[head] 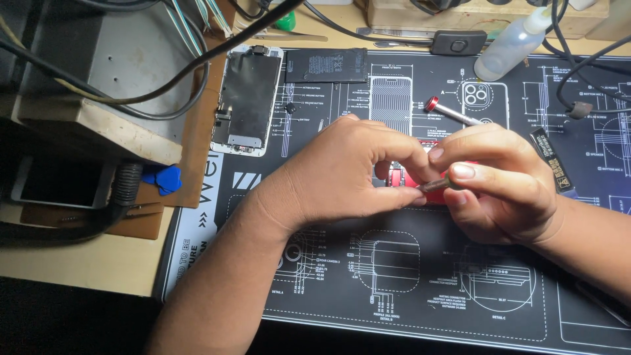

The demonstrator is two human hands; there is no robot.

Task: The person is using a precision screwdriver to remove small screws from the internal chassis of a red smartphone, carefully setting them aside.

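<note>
Left hand: the left hand [342,172] rests on the black mat [407,289]; its fingers curl together over a red phone [399,177], pinning it down
Right hand: the right hand [499,184] has its fingers clamped on a slim screwdriver [435,185]; the tip meets the phone beside the left thumb
Red phone: middle of the mat on the tabletop; mostly hidden by both hands
Nearby: phone screen [246,98] and black battery [327,65] lie at the mat's upper left; a squeeze bottle [509,46] at upper right; a second screwdriver [450,112] just behind the hands
</note>
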